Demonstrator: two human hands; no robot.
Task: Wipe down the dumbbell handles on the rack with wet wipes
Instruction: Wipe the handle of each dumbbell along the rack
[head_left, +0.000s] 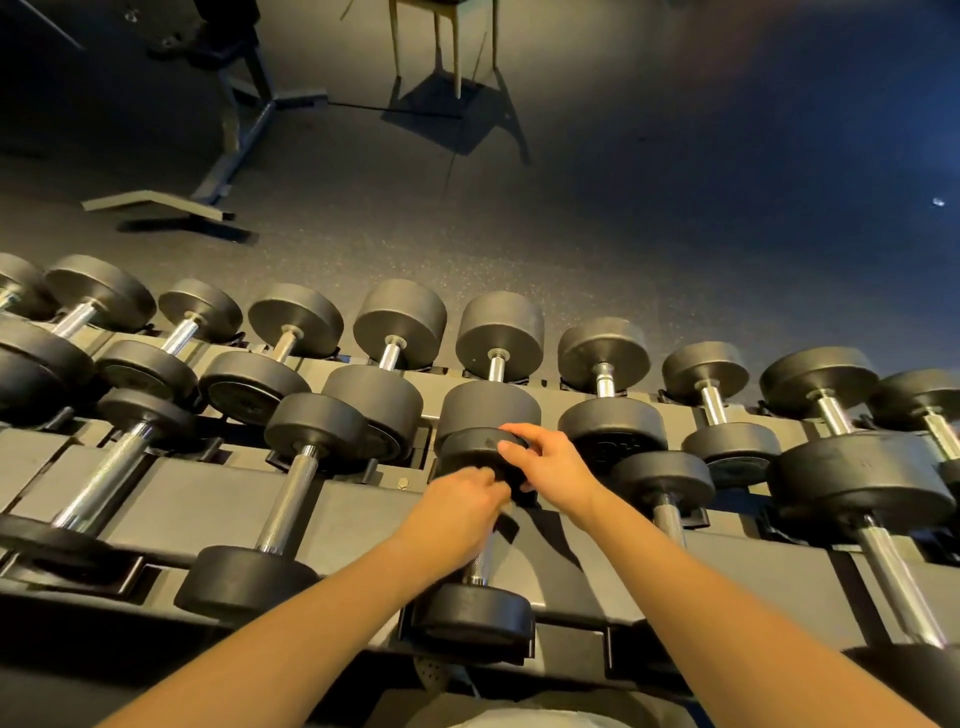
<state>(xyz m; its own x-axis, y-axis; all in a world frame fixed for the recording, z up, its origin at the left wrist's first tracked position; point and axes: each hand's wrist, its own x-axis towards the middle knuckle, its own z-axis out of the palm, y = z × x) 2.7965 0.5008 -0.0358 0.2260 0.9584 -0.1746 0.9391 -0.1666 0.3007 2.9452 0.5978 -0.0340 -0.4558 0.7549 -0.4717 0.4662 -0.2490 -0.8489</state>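
Note:
A black dumbbell (475, 613) with a knurled chrome handle lies on the lower tier of the rack (218, 499), straight in front of me. My left hand (457, 514) is wrapped round the upper part of that handle; any wipe under it is hidden. My right hand (550, 467) grips the rim of the dumbbell's far head (467, 447), fingers curled over its edge. No wet wipe is plainly visible.
Two tiers of black dumbbells with chrome handles fill the rack from left to right. Neighbours on the lower tier lie at the left (283, 504) and right (665, 499). Beyond the rack is dark rubber floor, a bench frame (234, 135) and wooden chair legs (452, 47).

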